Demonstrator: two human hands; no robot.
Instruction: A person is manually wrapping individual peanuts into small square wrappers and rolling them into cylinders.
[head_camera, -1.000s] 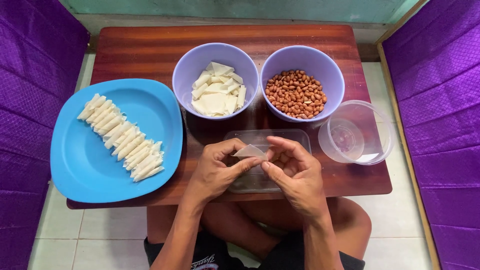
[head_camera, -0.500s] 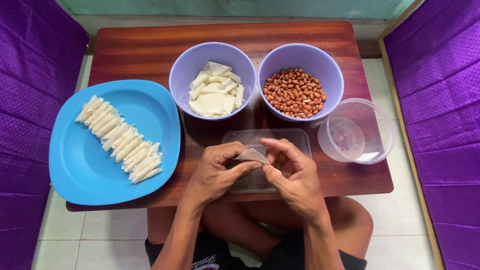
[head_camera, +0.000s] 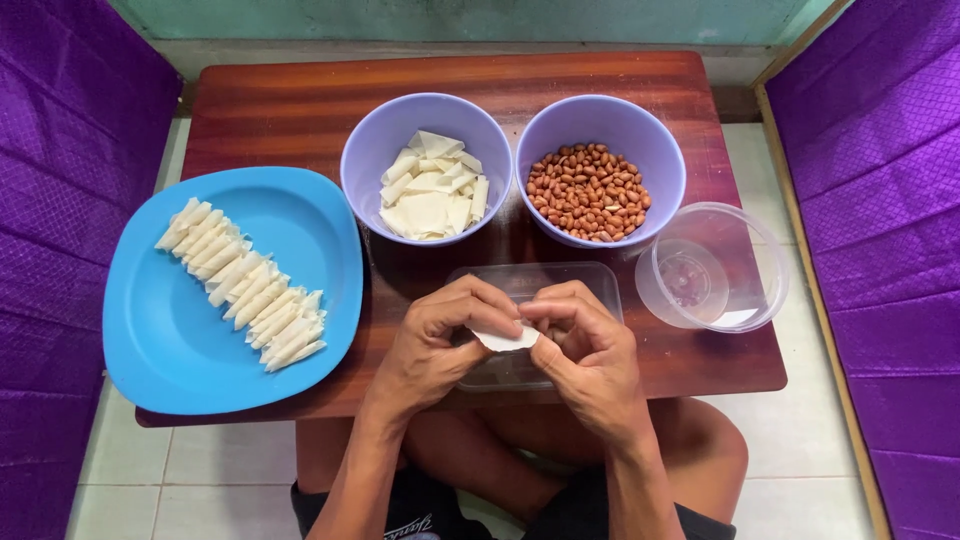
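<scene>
My left hand (head_camera: 440, 345) and my right hand (head_camera: 585, 350) meet over a clear rectangular plastic tray (head_camera: 600, 285) at the table's front edge. Together they pinch a small white dough wrapper (head_camera: 505, 340), folded between the fingertips. Behind the hands stands a lilac bowl of white wrapper pieces (head_camera: 428, 188) and, to its right, a lilac bowl of brown peanuts (head_camera: 588, 192). A blue plate (head_camera: 170, 330) on the left carries a diagonal row of several rolled white wrappers (head_camera: 245, 285).
A clear round plastic container (head_camera: 712, 268) stands at the right front of the dark wooden table (head_camera: 300, 100). Purple cushions (head_camera: 60, 150) flank both sides. My crossed legs sit under the front edge on a tiled floor.
Both hands have closed tighter around the wrapper, folding it smaller between the fingertips. Bowls, plate and container have not moved.
</scene>
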